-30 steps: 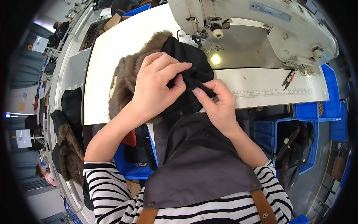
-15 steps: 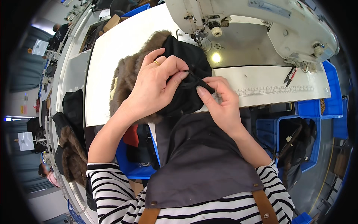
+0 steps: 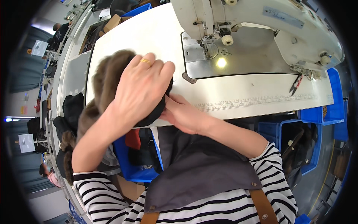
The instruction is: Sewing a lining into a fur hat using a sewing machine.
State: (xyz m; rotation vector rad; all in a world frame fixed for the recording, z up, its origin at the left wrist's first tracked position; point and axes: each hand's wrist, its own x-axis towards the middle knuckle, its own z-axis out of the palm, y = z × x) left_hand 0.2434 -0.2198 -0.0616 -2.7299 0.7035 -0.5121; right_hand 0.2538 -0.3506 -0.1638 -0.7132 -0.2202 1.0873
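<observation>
Clutches black cloth (image 3: pixel 153 114) in left hand (image 3: pixel 143 82), left of the machine (image 3: pixel 250 16), with right hand (image 3: pixel 186 115) at the cloth's edge in an unclear grip, seemingly to control bulky fur (image 3: pixel 109 76).

Brown fur (image 3: pixel 108 80) looks fluffy, black cloth (image 3: pixel 152 115) matt, machine plate (image 3: pixel 253 54) shiny metal.

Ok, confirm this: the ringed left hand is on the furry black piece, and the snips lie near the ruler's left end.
Wrong end: the head view shows the snips near the ruler's right end. The ringed left hand is on the furry black piece.
</observation>
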